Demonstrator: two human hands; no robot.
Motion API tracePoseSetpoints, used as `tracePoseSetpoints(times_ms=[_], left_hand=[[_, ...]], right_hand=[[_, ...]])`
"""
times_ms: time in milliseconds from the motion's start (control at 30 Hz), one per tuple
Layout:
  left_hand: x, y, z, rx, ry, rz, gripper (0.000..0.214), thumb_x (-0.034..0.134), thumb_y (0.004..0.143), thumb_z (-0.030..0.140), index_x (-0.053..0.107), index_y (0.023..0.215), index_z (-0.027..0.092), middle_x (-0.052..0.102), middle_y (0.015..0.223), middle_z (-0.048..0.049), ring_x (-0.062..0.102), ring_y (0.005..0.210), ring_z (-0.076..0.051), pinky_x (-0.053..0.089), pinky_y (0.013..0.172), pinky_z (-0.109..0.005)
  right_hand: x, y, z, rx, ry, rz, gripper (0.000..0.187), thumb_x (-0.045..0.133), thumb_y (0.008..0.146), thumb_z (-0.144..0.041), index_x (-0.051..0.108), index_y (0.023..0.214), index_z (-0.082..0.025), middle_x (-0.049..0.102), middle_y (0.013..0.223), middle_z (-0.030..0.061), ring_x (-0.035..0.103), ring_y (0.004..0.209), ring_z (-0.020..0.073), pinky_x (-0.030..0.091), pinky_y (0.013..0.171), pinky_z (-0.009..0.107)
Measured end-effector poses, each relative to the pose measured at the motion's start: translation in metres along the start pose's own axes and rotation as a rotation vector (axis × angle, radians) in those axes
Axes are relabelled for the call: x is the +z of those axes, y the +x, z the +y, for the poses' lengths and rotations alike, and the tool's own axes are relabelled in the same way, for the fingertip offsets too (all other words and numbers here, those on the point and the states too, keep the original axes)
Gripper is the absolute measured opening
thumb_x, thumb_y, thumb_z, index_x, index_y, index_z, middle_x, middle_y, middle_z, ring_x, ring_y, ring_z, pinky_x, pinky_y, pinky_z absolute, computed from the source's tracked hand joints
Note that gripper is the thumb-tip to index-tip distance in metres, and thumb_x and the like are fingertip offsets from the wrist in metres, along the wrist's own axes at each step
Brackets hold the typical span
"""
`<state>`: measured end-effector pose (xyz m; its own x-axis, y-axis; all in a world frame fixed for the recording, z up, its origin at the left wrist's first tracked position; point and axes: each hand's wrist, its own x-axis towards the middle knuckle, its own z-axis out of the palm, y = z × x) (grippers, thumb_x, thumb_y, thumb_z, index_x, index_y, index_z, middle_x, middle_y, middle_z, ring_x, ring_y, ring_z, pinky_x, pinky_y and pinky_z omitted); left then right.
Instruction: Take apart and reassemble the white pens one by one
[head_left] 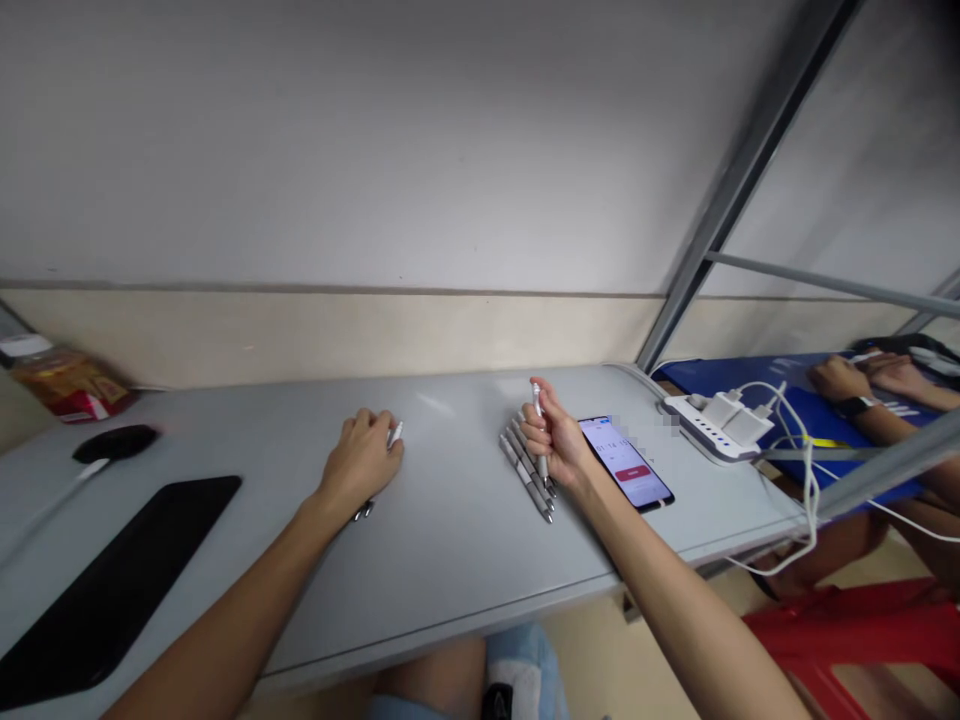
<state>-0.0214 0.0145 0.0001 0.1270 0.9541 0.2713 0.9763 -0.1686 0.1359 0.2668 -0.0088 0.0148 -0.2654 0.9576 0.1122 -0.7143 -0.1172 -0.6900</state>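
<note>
Right of centre, slim silver-and-grey pens [525,478] show against a flat, plain blue-grey desktop [442,550], while a long black slab [124,590] darkens the frame's lower left and a red plastic stool [885,622] colours the lower right.

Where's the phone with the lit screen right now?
In the head view, the phone lies on the grey desk, right of centre, between the right hand gripping a pen and the white power strip.

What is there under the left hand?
Under the left hand, pens show: light end at one side, metallic tips at the other. The hand covers their middles, so I cannot count them.
</note>
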Motion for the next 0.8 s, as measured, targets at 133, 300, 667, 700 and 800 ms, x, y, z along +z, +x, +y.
tracePoseSetpoints(times_ms=[133, 300, 667, 700, 800], left_hand=[[0.002, 0.001, -0.003, -0.005, -0.011, -0.017, 0.027, 0.043, 0.085, 0.034, 0.057, 0.102, 0.019, 0.052, 0.102, -0.0132, 0.052, 0.099, -0.032, 0.047, 0.076, -0.041], [0.001, 0.001, -0.006, -0.017, -0.051, -0.054, 0.028, 0.047, 0.082, 0.035, 0.058, 0.103, 0.02, 0.051, 0.101, -0.012, 0.052, 0.097, -0.03, 0.046, 0.078, -0.04], [-0.009, -0.001, 0.0, -0.033, -0.012, -0.101, 0.036, 0.044, 0.084, 0.047, 0.054, 0.107, 0.02, 0.051, 0.106, -0.0117, 0.048, 0.107, -0.031, 0.045, 0.078, -0.038], [-0.009, -0.001, 0.0, -0.034, -0.005, -0.096, 0.037, 0.044, 0.085, 0.048, 0.054, 0.106, 0.02, 0.051, 0.105, -0.0119, 0.048, 0.107, -0.031, 0.045, 0.079, -0.038], [-0.008, 0.001, -0.001, -0.03, 0.032, -0.066, 0.037, 0.041, 0.087, 0.046, 0.055, 0.106, 0.018, 0.052, 0.104, -0.0127, 0.048, 0.104, -0.031, 0.044, 0.08, -0.039]], right_hand=[[0.002, 0.0, 0.0, -0.001, -0.024, 0.042, 0.028, 0.066, 0.083, -0.036, 0.048, 0.104, -0.032, 0.029, 0.058, -0.009, 0.017, 0.041, 0.0052, 0.007, 0.037, 0.016], [0.001, 0.0, 0.001, 0.006, 0.021, 0.038, 0.028, 0.066, 0.085, -0.033, 0.047, 0.106, -0.034, 0.03, 0.058, -0.0088, 0.017, 0.041, 0.0051, 0.007, 0.038, 0.016], [-0.002, 0.001, 0.002, 0.0, 0.034, 0.037, 0.023, 0.065, 0.085, -0.033, 0.047, 0.099, -0.031, 0.03, 0.056, -0.0091, 0.019, 0.04, 0.0049, 0.008, 0.036, 0.015], [-0.002, 0.001, 0.001, -0.001, 0.035, 0.039, 0.022, 0.065, 0.085, -0.032, 0.047, 0.098, -0.031, 0.031, 0.056, -0.009, 0.019, 0.04, 0.0048, 0.008, 0.036, 0.015], [0.0, 0.0, 0.001, 0.013, 0.007, 0.018, 0.02, 0.062, 0.087, -0.033, 0.049, 0.101, -0.03, 0.036, 0.057, -0.0084, 0.022, 0.04, 0.005, 0.011, 0.036, 0.014]])
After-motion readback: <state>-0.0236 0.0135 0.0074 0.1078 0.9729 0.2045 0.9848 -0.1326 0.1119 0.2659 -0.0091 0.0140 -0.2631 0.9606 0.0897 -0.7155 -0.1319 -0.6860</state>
